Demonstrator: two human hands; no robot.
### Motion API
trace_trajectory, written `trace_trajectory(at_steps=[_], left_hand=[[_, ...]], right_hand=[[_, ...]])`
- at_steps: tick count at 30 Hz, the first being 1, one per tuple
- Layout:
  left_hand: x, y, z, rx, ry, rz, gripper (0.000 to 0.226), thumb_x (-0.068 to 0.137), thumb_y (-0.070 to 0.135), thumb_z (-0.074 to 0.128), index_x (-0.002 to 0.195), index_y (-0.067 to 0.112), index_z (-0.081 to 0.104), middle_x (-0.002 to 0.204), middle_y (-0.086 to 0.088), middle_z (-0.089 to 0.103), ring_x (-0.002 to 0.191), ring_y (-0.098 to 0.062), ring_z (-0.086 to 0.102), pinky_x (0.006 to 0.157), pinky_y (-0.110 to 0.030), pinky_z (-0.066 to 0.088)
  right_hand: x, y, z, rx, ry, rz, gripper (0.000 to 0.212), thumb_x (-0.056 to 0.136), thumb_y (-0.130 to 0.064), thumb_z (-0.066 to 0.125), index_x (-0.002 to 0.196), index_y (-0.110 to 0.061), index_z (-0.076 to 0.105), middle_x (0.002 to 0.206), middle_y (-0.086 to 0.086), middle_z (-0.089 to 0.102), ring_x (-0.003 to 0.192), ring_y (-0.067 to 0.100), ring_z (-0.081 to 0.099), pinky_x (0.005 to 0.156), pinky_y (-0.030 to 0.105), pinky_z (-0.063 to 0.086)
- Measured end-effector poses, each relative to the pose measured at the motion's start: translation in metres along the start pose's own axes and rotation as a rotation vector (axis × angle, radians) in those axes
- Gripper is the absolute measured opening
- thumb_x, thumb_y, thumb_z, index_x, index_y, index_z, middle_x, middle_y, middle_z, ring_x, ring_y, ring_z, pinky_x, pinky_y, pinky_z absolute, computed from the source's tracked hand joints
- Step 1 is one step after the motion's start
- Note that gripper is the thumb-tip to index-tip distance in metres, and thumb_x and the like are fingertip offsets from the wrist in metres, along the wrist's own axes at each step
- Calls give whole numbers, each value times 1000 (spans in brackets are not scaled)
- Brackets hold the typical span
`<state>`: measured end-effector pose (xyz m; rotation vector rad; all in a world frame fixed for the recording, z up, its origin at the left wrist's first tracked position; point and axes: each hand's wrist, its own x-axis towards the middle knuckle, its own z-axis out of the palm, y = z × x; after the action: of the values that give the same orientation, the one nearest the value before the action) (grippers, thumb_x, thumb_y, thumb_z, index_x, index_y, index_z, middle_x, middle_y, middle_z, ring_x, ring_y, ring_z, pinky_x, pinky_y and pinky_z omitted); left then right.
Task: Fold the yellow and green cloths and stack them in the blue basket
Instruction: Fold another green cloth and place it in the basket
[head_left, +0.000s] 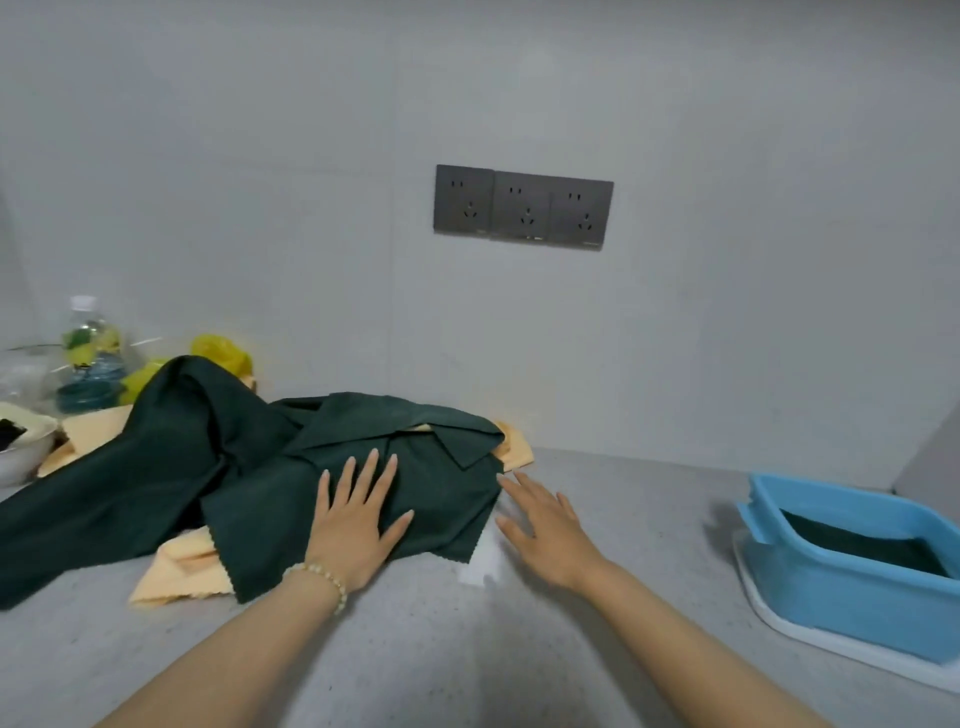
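Here, left hand (356, 525) flat and relaxed on the dark green cloths (218, 467) heaped over yellow cloths (179, 569), right hand (545, 525) spread beside them, grasping nothing; blue basket (841, 587) right, one green piece inside; folding step, next likely pinching a corner.

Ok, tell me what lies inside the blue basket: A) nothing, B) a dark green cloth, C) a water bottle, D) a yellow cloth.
B: a dark green cloth lies flat on the bottom of the blue basket, and nothing yellow shows inside it.
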<state>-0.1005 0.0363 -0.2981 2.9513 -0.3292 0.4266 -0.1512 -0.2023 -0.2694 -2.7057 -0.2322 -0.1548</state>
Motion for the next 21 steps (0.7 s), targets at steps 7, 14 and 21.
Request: trace_trajectory(at_steps=[7, 14, 21], left_hand=[[41, -44, -9, -40, 160, -93, 72, 87, 68, 0, 144, 32, -26, 156, -3, -25, 147, -25, -13, 118, -44, -10], [95, -58, -23, -59, 22, -42, 66, 99, 51, 33, 153, 24, 6, 161, 1, 7, 147, -20, 9, 120, -39, 7], [100, -57, -32, -150, 110, 2, 41, 104, 36, 28, 141, 27, 45, 148, 4, 41, 137, -18, 37, 111, -29, 28]], right_hand=[[85, -50, 18, -103, 103, -135, 54, 99, -37, 41, 150, -29, 23, 160, -4, 3, 147, 15, 5, 120, 36, -1], [149, -57, 9, -228, 189, -4, 45, 100, -33, 39, 144, -24, 36, 153, -1, 31, 141, 14, 23, 117, 37, 2], [154, -47, 2, -171, 359, 48, 34, 100, -21, 38, 98, -21, 72, 104, -4, 70, 126, 14, 47, 116, 31, 5]])
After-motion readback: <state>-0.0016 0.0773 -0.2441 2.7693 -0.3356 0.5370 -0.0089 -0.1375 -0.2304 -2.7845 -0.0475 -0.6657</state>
